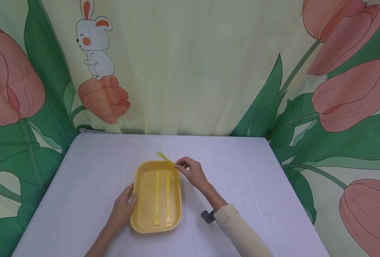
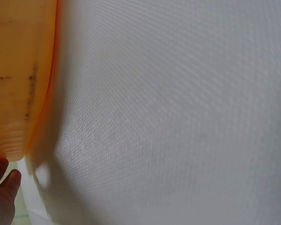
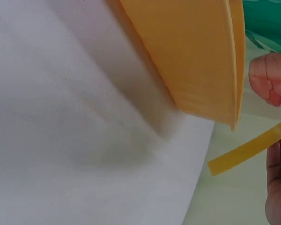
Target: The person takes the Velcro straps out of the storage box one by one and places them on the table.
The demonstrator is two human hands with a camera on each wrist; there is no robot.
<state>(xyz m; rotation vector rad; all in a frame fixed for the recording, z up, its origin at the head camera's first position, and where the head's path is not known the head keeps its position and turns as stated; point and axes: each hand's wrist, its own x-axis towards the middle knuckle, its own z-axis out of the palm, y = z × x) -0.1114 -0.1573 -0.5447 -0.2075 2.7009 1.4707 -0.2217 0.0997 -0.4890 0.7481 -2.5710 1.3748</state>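
A yellow tray [image 1: 145,225] with rounded corners sits on the white table. My left hand [image 1: 123,205] holds its left rim, the thumb over the edge; in the left wrist view, fingertips [image 2: 11,180] show by the tray's orange-lit wall [image 2: 18,70]. Above the tray's far right corner, my right hand [image 1: 191,171] pinches one end of a thin yellow strip [image 1: 165,157], whose wider, notched end points left and away. The same strip [image 3: 248,149] crosses the right wrist view. Inside the tray lie two similar yellow strips [image 1: 157,200] side by side lengthwise, notched ends toward me.
White cloth covers the table [image 1: 241,171]. Behind it hangs a curtain [image 1: 193,71] printed with tulips and a rabbit. A small dark object [image 1: 207,216] shows beside the right sleeve [image 1: 241,228].
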